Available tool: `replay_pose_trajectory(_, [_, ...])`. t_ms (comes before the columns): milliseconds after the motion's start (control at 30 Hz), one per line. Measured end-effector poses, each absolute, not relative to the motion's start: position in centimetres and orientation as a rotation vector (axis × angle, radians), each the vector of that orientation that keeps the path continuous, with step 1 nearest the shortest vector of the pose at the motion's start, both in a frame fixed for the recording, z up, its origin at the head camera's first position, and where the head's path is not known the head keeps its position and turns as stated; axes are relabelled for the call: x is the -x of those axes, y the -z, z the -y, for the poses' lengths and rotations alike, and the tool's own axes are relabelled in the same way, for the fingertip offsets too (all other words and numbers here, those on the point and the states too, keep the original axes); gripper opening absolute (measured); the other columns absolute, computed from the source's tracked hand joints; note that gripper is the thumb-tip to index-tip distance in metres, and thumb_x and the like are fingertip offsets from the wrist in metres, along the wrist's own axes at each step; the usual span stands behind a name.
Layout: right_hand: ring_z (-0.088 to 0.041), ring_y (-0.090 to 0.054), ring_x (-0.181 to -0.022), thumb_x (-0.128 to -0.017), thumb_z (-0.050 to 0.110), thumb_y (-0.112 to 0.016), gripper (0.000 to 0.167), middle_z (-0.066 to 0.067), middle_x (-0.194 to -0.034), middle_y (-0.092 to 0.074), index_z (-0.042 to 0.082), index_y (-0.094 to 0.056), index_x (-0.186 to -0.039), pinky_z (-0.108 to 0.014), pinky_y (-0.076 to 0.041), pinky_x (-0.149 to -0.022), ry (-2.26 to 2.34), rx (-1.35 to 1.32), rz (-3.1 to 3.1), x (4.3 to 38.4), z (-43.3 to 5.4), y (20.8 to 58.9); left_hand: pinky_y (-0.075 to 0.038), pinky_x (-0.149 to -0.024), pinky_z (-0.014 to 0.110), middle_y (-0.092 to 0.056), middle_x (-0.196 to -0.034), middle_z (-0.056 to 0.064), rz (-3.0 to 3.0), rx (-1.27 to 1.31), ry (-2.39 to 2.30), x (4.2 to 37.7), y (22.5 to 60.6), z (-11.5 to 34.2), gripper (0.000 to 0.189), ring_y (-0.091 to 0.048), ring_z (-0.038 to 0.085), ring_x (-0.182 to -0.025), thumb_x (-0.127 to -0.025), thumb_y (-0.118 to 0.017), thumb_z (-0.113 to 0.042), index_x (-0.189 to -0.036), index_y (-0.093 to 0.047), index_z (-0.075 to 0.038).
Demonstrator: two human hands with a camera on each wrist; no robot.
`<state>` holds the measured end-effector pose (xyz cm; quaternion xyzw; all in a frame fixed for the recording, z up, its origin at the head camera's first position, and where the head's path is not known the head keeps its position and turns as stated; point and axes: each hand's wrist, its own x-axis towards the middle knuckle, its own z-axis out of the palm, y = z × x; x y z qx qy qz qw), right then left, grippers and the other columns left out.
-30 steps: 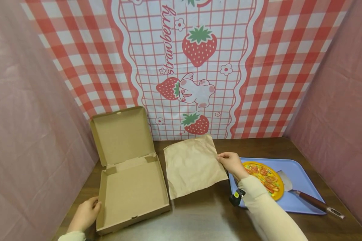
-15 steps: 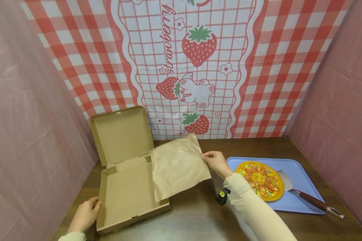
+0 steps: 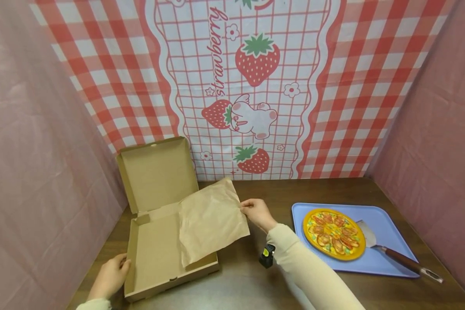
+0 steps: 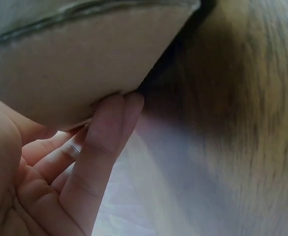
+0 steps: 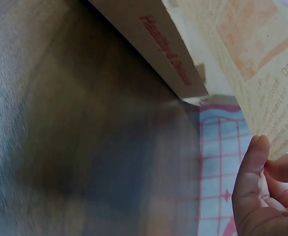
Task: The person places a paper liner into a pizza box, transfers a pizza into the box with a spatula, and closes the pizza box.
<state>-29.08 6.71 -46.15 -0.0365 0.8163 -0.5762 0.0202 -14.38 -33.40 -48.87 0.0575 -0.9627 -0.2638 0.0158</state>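
A cardboard pizza box (image 3: pixel 155 267) stands with its lid (image 3: pixel 159 174) raised at the left of the table. My left hand (image 3: pixel 109 275) holds the box's left wall; the left wrist view has its fingers (image 4: pixel 104 123) against the cardboard's edge. Between thumb and fingers my right hand (image 3: pixel 258 213) pinches the right edge of a brown paper sheet (image 3: pixel 213 221). That sheet hangs tilted over the right part of the box, hiding some of its inside. Print shows on the underside of the paper (image 5: pixel 267 64) in the right wrist view.
On the right lies a blue tray (image 3: pixel 372 211) bearing a toy-like pizza (image 3: pixel 333 234) and a pizza server with a brown handle (image 3: pixel 401 258). A strawberry-patterned checked cloth (image 3: pixel 252 107) hangs at the back. Pink curtains (image 3: pixel 42 150) flank the dark wooden table (image 3: pixel 252 280).
My right hand has carried the paper sheet leftward, from beside the box to over its right part. The left hand and the box have stayed put.
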Motion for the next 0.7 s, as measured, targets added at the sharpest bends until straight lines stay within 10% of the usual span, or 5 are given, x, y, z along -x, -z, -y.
replay_pose_trajectory(700, [-0.012,-0.057,-0.075,-0.084,-0.005,-0.061,0.019,-0.021,-0.094,-0.071,-0.010,-0.069,-0.100,-0.020,-0.047,-0.063,1.686,0.336,-2.532,27.9,-1.2,47.5,-0.055,-0.085,0.055,-0.065,-0.110,0.037,2.999,-0.186,0.834,14.3,49.0,33.6,0.039,-0.065,0.048,-0.100,-0.096,-0.050,-0.010,-0.119,-0.054,0.022])
